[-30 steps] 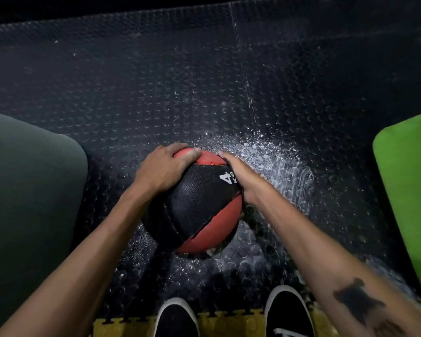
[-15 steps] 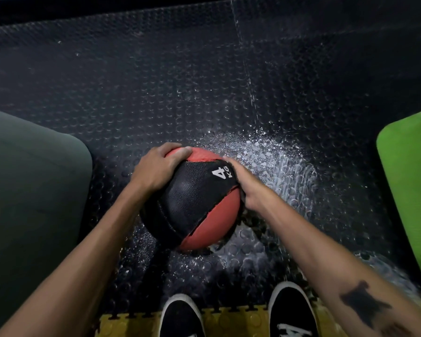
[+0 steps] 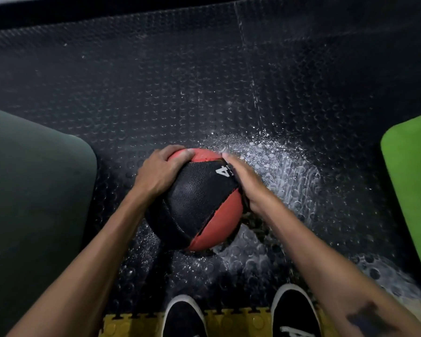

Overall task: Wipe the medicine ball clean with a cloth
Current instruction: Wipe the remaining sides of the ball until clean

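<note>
Ball [image 3: 199, 198] on studded black floor [image 3: 204, 93], ahead of shoes [image 3: 294, 310]. Left hand [image 3: 159, 172] curls over ball top-left, gripping; right hand [image 3: 247, 181] flat against ball right side, fingers straight. No cloth visible, so wiping seemingly not begun. Ball red-black panelled, textured, "4" marked; white powder [image 3: 277, 161] on floor right of ball.

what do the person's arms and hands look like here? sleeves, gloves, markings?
Both forearms are bare: no sleeves in view, no gloves, no watch or rings visible. The left hand shows no markings. The right hand is unmarked too, but its forearm carries a dark tattoo near the frame's bottom edge.
</note>
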